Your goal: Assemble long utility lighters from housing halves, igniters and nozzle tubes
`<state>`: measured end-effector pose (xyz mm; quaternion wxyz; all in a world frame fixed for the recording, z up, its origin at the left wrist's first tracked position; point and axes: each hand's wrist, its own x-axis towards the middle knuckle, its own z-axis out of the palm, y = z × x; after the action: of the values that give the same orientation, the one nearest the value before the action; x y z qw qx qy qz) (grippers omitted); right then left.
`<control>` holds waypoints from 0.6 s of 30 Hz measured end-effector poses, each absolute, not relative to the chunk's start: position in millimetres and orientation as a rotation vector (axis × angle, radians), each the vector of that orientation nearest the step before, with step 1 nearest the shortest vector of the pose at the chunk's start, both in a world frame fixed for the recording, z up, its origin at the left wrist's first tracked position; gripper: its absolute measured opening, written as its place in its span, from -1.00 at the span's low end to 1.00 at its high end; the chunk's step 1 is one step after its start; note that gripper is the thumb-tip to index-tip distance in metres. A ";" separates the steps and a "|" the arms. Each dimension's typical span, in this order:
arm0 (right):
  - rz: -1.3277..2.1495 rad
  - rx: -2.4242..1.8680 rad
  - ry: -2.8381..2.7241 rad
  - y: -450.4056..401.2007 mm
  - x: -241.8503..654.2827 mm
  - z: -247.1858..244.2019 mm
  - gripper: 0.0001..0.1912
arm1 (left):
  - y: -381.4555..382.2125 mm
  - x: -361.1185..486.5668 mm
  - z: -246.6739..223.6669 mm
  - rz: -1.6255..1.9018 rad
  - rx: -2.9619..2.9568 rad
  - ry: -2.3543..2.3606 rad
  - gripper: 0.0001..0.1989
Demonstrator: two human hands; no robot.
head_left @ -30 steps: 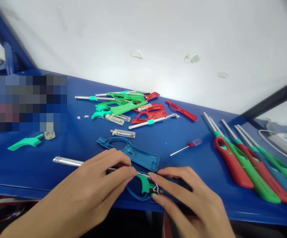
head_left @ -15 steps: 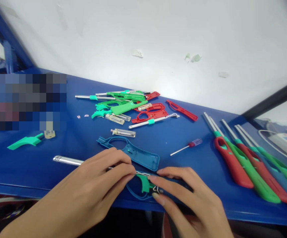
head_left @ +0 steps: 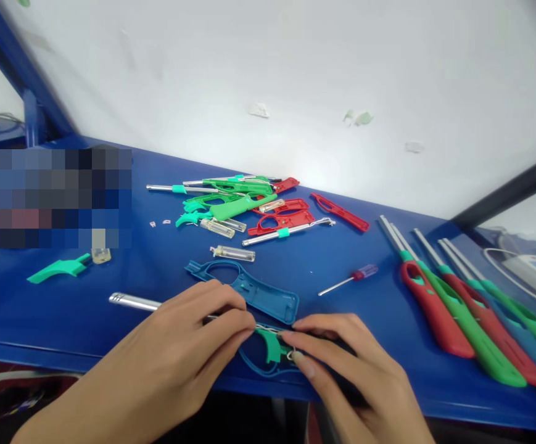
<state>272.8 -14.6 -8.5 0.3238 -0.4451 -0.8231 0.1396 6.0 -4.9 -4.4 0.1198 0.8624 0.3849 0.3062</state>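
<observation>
In front of me, at the table's near edge, lies an opened gas lighter: a blue handle half (head_left: pixel 268 372), a green trigger (head_left: pixel 273 349) and thin white wire (head_left: pixel 266 328). Its silver metal tube (head_left: pixel 133 301) sticks out to the left beneath my left hand (head_left: pixel 189 345), whose fingers are closed over the lighter where tube and handle meet. My right hand (head_left: pixel 360 364) pinches the wire just right of the trigger, a small loop showing by the thumb. The rear of this handle half is hidden under that hand. Behind lies the other blue handle half (head_left: pixel 272 298), inner side up.
Clear fuel tanks (head_left: pixel 235 253), green and red handle parts (head_left: pixel 290 220) and metal tubes are heaped toward the wall. A screwdriver (head_left: pixel 348 279) lies right of centre. Several whole lighters (head_left: pixel 434 308) lie at right. A loose green trigger (head_left: pixel 59 267) is at left.
The view has shifted slightly. My right thumb has moved in against the wire loop beside the trigger. My left hand keeps its grip on the lighter.
</observation>
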 end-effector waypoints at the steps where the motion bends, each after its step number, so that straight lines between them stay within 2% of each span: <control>1: 0.356 -1.170 -2.163 -14.0 272.7 -9.0 -0.74 | -4.5 6.3 -4.0 0.895 2.531 1.126 -0.82; 7: 0.229 -1.187 -2.209 -11.4 271.4 -13.6 -0.71 | -4.8 9.2 -4.4 0.933 2.663 1.190 -0.77; 10: 0.204 -1.177 -2.223 -10.1 274.5 -10.6 -0.73 | -5.4 5.1 -1.7 1.058 2.696 1.246 -0.74; 16: 0.144 -1.141 -2.197 1.9 275.4 20.8 -0.78 | 7.8 -42.4 19.0 1.307 2.669 1.590 -0.84; 18: 0.097 -1.131 -2.239 15.4 266.8 32.6 -0.81 | 18.4 -62.7 28.0 1.216 2.646 1.705 -0.84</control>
<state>266.8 15.4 32.6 0.3105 -0.4283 -0.8478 0.0366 -62.7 18.4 28.0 -0.1161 0.7789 0.5017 0.3580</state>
